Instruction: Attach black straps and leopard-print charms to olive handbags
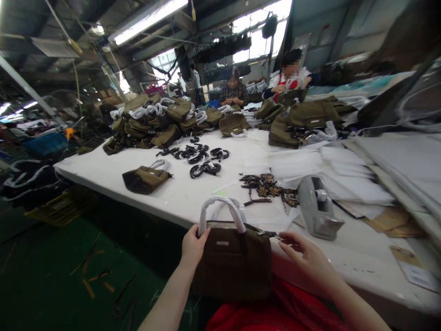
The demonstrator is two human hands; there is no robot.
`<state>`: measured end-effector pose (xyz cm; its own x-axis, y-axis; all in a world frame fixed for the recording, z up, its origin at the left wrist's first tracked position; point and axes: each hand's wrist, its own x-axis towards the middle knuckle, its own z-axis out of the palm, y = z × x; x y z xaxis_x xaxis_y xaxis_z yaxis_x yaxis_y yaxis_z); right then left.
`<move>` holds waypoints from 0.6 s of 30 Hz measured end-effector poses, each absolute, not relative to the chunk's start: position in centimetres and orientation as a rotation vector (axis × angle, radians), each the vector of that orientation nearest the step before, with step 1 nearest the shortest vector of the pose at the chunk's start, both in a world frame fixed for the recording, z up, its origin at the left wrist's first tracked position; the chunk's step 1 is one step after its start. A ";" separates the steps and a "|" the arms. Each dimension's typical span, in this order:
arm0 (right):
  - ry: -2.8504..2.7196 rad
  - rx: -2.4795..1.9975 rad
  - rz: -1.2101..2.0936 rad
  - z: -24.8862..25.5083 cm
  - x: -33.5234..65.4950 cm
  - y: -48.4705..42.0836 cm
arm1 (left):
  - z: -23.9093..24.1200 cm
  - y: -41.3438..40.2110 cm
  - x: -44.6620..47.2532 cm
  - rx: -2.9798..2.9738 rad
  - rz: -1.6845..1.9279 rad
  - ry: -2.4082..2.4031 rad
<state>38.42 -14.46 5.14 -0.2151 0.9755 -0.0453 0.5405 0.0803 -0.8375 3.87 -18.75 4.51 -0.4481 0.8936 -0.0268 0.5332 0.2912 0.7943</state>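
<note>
An olive-brown handbag (236,269) hangs upright at the table's front edge, close to my body. Its two handles (206,209) are wrapped in white paper and stand up. My left hand (193,247) grips the bag's top left corner, thumb on the front and fingers behind. At the upper right, a dark tab with a small metal piece (272,234) sticks out from the bag. The fingertips of my right hand (301,252) pinch the end of that tab. Exactly how they hold the metal piece is too small to tell.
On the white table (172,207) lie another handbag (146,178), coiled black straps (205,169), patterned straps (268,186) and a grey tape dispenser (319,209). Paper sheets (354,179) are at right. Piled bags (148,122) line the back, with co-workers (234,92) behind.
</note>
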 end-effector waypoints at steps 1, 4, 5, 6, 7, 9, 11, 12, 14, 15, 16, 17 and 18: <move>-1.820 -1.500 1.001 5.1 38.7 -14.8 | 4.5 -18.7 4.0 1.243 1.026 2.091; -1.843 -1.496 0.935 5.4 39.6 -15.3 | 4.3 -19.0 4.1 1.098 1.056 2.063; -1.848 -1.492 0.920 5.4 39.9 -15.3 | 4.3 -19.1 4.0 1.029 1.071 2.012; -1.858 -1.488 0.902 5.4 40.1 -15.0 | 4.2 -19.2 4.0 0.971 1.081 1.957; -1.874 -1.498 0.871 5.4 40.2 -14.5 | 4.2 -19.2 4.1 0.929 1.089 1.902; -1.929 -1.548 0.788 5.2 40.1 -12.8 | 4.3 -19.1 4.4 0.929 1.071 1.851; -1.989 -1.609 0.699 5.1 39.4 -10.2 | 4.3 -18.9 4.8 1.036 1.019 1.896; -2.015 -1.630 0.664 5.0 38.9 -8.7 | 4.2 -18.9 5.0 1.117 1.007 1.938; -2.069 -1.638 0.624 4.9 37.3 -5.7 | 3.8 -18.9 5.2 1.293 1.041 2.034; -2.103 -1.637 0.609 4.8 36.3 -4.3 | 3.6 -19.1 5.3 1.368 1.086 2.079; -2.138 -1.636 0.597 4.7 35.4 -3.0 | 3.4 -19.3 5.3 1.427 1.135 2.119; -2.173 -1.636 0.592 4.5 34.5 -2.0 | 3.3 -19.7 5.3 1.474 1.182 2.154; -2.204 -1.640 0.592 4.4 33.7 -1.2 | 3.3 -20.1 5.3 1.511 1.228 2.179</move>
